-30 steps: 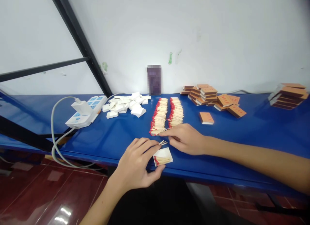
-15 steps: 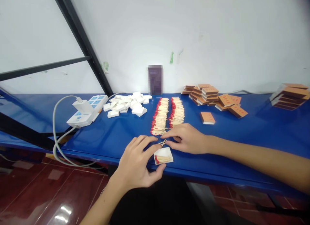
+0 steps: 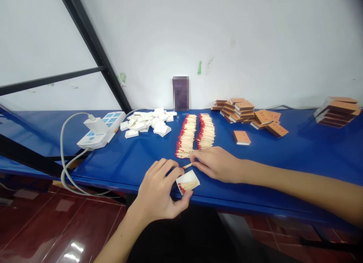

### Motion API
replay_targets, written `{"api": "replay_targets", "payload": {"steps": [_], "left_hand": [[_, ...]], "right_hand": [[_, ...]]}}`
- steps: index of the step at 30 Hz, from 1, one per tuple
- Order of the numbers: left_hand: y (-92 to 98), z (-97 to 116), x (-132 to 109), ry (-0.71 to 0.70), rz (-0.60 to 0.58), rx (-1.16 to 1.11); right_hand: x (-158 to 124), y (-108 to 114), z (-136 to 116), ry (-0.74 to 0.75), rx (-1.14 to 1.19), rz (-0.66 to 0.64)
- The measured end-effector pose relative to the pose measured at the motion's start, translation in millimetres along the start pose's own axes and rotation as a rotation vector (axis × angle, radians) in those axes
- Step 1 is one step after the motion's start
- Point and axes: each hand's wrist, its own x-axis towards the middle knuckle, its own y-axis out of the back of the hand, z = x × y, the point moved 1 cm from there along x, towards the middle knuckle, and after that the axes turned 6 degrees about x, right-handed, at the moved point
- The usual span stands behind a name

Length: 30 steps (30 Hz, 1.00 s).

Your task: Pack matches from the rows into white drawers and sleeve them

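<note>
At the table's front edge my left hand (image 3: 161, 191) grips a small white matchbox tray (image 3: 187, 177) between thumb and fingers. Several red-headed matches (image 3: 189, 186) lie along the tray's near side. Just above the tray, my right hand (image 3: 217, 163) pinches the plain ends of matches (image 3: 187, 166) between thumb and forefinger; their red heads point toward my left fingertips. How many it holds I cannot tell. Beyond the hands lie two long rows of matches, a left row (image 3: 187, 136) and a right row (image 3: 207, 130), heads to the left.
White empty trays (image 3: 147, 121) are heaped at left, beside a power strip (image 3: 102, 130) with a plug and cable. Orange-brown matchbox sleeves (image 3: 241, 110) are piled at right, with one box (image 3: 242, 137) apart and a stack (image 3: 338, 111) farther right. A dark pixelated block (image 3: 180, 93) stands against the wall.
The matches at my right fingertips were crossed and now line up together. The tray in my left hand has tilted round slightly and shifted left.
</note>
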Motion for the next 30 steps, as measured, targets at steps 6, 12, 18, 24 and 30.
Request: {"api": "replay_targets", "payload": {"steps": [6, 12, 18, 24, 30], "left_hand": [[-1.3, -1.4, 0.3, 0.039, 0.013, 0.029], [-7.3, -2.5, -1.1, 0.095, 0.090, 0.094], [-3.6, -4.3, -1.2, 0.129, 0.070, -0.029], [-5.5, -5.2, 0.3, 0.084, 0.079, 0.015], [-8.2, -6.2, 0.5, 0.070, 0.084, 0.035]], "right_hand": [[0.4, 1.4, -1.7, 0.037, -0.080, -0.036], [-0.4, -4.0, 1.5, -0.063, 0.083, 0.100], [-1.2, -2.4, 2.2, -0.080, 0.325, 0.336], [-7.4, -4.7, -13.3, 0.076, 0.092, 0.064], [-7.4, -8.1, -15.6, 0.084, -0.044, 0.040]]}}
